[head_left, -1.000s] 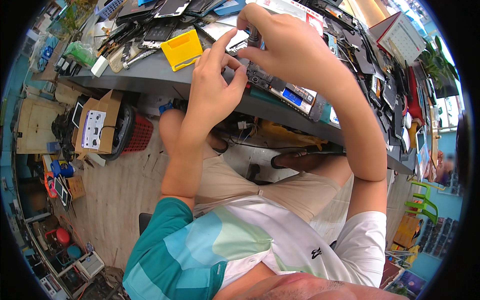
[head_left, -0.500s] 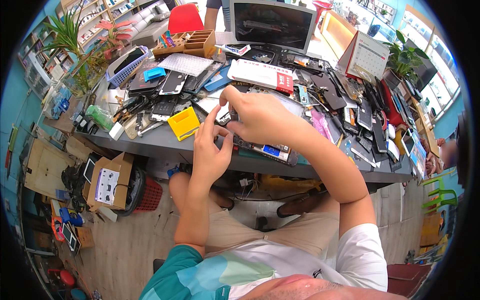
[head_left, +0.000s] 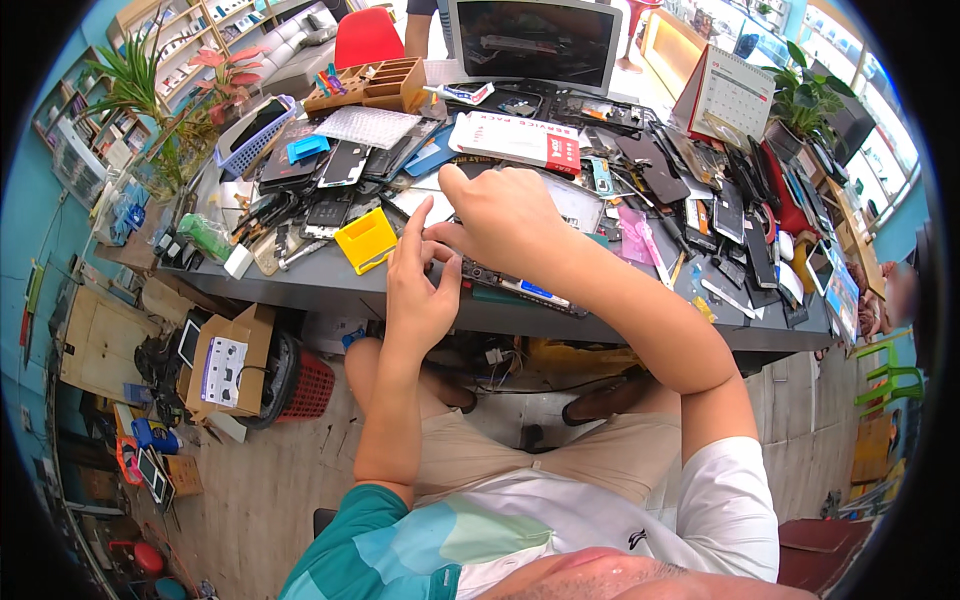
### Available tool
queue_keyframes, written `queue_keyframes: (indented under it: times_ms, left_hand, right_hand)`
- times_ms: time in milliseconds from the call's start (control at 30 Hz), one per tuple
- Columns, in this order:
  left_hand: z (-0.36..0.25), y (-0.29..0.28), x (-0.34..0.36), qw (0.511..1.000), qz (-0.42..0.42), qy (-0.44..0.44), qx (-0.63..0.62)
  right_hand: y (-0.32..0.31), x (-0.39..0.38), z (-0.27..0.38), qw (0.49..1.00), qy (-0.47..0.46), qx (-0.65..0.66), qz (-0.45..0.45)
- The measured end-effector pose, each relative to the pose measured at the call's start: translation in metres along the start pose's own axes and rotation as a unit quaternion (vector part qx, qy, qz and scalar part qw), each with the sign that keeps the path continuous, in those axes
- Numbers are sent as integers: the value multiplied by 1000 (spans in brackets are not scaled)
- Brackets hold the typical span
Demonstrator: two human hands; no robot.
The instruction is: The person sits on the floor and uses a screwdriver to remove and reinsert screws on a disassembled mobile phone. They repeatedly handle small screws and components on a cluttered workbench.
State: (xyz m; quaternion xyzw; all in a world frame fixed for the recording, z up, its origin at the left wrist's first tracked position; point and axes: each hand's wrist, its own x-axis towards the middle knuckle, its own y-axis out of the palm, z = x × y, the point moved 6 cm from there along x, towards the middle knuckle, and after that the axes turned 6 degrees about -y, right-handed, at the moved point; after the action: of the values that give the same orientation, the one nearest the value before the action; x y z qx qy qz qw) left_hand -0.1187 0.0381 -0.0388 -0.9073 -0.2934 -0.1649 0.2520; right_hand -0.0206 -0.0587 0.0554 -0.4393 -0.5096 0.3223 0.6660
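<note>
At the bench's near edge, my left hand (head_left: 410,285) has its index finger raised and its thumb and other fingers bent around something I cannot make out, beside a disassembled dark phone (head_left: 530,292) with a blue part. My right hand (head_left: 500,220) arches over the same spot, fingers curled and turned away, hiding what they grip. The phone lies on a teal mat, partly under my hands. Left of them is a yellow plastic holder (head_left: 365,241); beyond them is a white-and-red box (head_left: 512,143).
The grey bench (head_left: 280,290) bears piles of phones and parts, a monitor (head_left: 532,45), calendar (head_left: 722,90), wooden organizer (head_left: 365,90), blue basket (head_left: 250,140) and pink bag (head_left: 635,235). A person stands behind the monitor (head_left: 420,30). A carton (head_left: 225,365) and red basket (head_left: 305,385) stand lower left.
The view has tilted up since a second ago, showing more of the bench. My right hand has turned over slightly, hiding the dark tool seen in it earlier; my left hand stays close beside it.
</note>
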Motion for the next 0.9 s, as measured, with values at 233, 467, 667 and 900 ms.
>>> queue_keyframes:
  times_ms: [233, 467, 667, 900]
  left_hand:
    - [1, 3, 1, 1000, 1, 5, -7]
    - [1, 3, 1, 1000, 1, -9, -11]
    - [2, 4, 1, 1000, -3, 19, -17]
    - [3, 4, 2, 1000, -3, 21, -4]
  right_hand:
    - [2, -4, 2, 997, -48, 18, -58]
    - [1, -5, 1, 996, -54, 41, -56]
    - [1, -3, 2, 998, -21, 18, -54]
    - [1, -7, 5, 994, -40, 16, -97]
